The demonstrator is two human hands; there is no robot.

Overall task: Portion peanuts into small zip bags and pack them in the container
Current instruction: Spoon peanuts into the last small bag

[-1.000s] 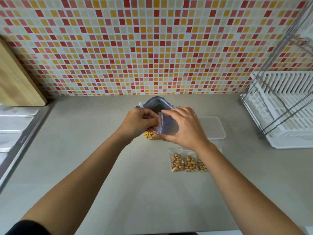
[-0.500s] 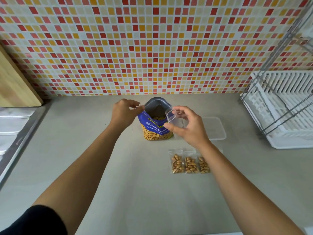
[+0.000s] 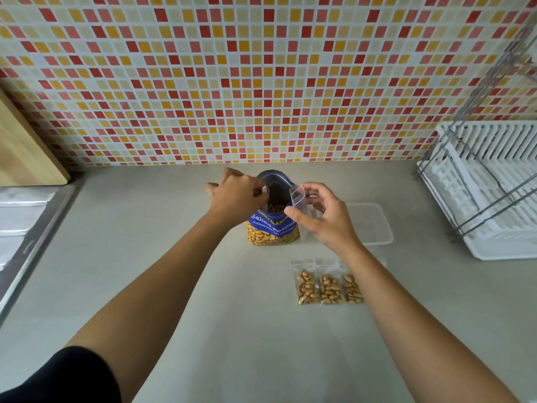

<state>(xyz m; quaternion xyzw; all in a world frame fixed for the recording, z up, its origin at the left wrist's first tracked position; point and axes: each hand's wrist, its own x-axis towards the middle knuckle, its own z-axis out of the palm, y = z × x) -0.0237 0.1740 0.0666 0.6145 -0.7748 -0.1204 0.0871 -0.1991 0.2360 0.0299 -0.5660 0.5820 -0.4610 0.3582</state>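
A blue peanut bag (image 3: 273, 226) stands open at the back of the counter, nuts showing through its lower window. My left hand (image 3: 234, 194) is at the bag's left rim, fingers curled over the edge of its mouth. My right hand (image 3: 329, 221) pinches an empty small zip bag (image 3: 302, 205) between thumb and fingers, its mouth held open just right of the peanut bag's mouth. Three filled small zip bags (image 3: 329, 286) lie side by side on the counter nearer me, the right one partly under my forearm. A clear plastic container (image 3: 380, 228) sits behind my right hand.
A white dish rack (image 3: 494, 205) with a metal frame takes up the right side. A wooden cutting board (image 3: 26, 146) leans on the tiled wall at the left, above a steel sink drainboard (image 3: 20, 210).
My hands have parted from the small zip bag's mouth. The left hand went to the peanut bag's rim and then further over its mouth; the right hand keeps the small bag, now held open.
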